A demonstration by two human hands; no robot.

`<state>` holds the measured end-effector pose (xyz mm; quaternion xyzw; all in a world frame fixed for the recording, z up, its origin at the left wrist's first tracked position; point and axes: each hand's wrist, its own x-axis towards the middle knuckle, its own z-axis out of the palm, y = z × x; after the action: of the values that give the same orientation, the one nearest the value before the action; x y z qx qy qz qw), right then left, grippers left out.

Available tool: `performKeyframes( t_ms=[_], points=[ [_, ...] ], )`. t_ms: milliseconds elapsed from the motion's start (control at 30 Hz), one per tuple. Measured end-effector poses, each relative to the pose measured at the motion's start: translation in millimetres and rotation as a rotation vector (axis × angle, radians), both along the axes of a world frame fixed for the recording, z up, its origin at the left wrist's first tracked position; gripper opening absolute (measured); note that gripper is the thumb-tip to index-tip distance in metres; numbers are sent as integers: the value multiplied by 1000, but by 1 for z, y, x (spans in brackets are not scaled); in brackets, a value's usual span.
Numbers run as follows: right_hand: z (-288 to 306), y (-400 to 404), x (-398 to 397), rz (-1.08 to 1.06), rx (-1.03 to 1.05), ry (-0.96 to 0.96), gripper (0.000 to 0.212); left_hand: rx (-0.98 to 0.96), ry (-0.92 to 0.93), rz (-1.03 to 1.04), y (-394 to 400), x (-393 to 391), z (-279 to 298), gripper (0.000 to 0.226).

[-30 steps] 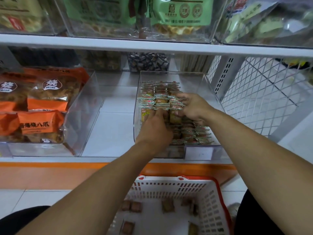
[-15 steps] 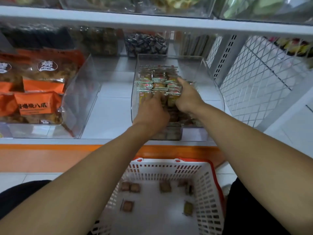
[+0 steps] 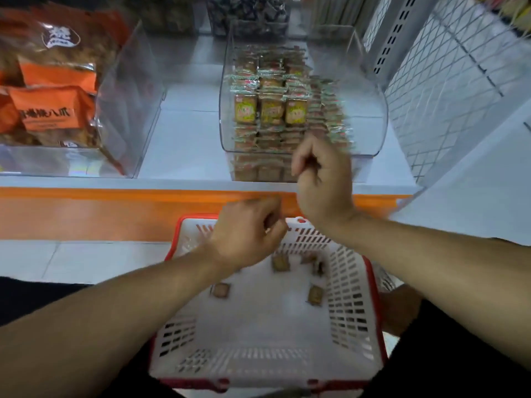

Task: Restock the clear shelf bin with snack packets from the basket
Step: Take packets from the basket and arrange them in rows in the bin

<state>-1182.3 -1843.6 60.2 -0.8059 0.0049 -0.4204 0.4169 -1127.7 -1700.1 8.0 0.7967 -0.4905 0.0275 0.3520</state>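
The clear shelf bin [image 3: 370,122] stands on the white shelf, packed with rows of small snack packets [image 3: 270,110]. Below it the white basket with a red rim [image 3: 353,311] holds several loose brown snack packets [image 3: 221,290] on its floor. My left hand [image 3: 247,234] hovers over the basket's far rim, fingers loosely curled, holding nothing. My right hand [image 3: 321,179] is in front of the bin's front wall, blurred, fingers loosely curled and empty.
A second clear bin [image 3: 126,110] at left holds large orange snack bags [image 3: 54,110]. An orange strip [image 3: 115,214] runs along the shelf front. A white wire mesh panel [image 3: 448,81] closes the right side. Dark packets [image 3: 247,12] sit behind the bin.
Both hands have pulled out of the clear bin toward me and down toward the basket. The view has tilted down, showing more of the basket.
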Motion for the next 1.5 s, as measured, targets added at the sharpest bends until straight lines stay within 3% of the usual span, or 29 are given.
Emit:
performKeyframes(
  t_ms=[67, 100, 133, 200, 267, 433, 700, 767, 833, 900, 967, 1033, 1133, 1267, 1400, 1500],
  points=[
    [-61, 14, -30, 103, -112, 449, 23, 541, 35, 0, 19, -3, -51, 8],
    [-97, 16, -45, 152, -246, 763, 24, 769, 66, 9, 32, -4, -77, 12],
    [-134, 14, -61, 203, -415, 1077, 27, 936, 108, 9, 46, -5, -102, 31],
    [-199, 7, -93, 296, -694, 1490, 42, 1097, 171, -19, 76, -5, -143, 45],
    [-244, 1, -115, 338, -843, 1634, 49, 1188, 149, -81, 98, -5, -174, 48],
    [-300, -11, -122, 252, -925, 1686, 48, 1163, 216, -72, 108, 9, -223, 47],
    [-331, -14, -130, 231, -957, 1709, 33, 1235, 97, 12, 95, 17, -278, 36],
    [-326, -10, -126, 45, -726, 1594, 29, 1232, 94, 54, 93, 17, -286, 30],
    [-317, 3, -122, -344, -311, 1304, 25, 1161, 142, 126, 93, 17, -290, 32],
    [-311, 19, -111, -671, 62, 1091, 34, 883, 231, 271, 92, 14, -289, 38],
    [-311, 25, -98, -855, 322, 1029, 44, 612, 329, 428, 86, 10, -285, 52],
    [-314, 21, -85, -927, 493, 1046, 52, 578, 448, 513, 74, 11, -282, 67],
    [-324, 11, -68, -951, 552, 1139, 57, 744, 529, 543, 59, 21, -286, 67],
    [-337, -9, -58, -881, 707, 1192, 43, 886, 566, 503, 48, 33, -288, 44],
    [-338, -7, -58, -970, 590, 1195, 51, 955, 508, 432, 44, 32, -289, 43],
    [-336, 2, -63, -833, 555, 1175, 54, 896, 559, 416, 42, 30, -291, 53]
  ],
)
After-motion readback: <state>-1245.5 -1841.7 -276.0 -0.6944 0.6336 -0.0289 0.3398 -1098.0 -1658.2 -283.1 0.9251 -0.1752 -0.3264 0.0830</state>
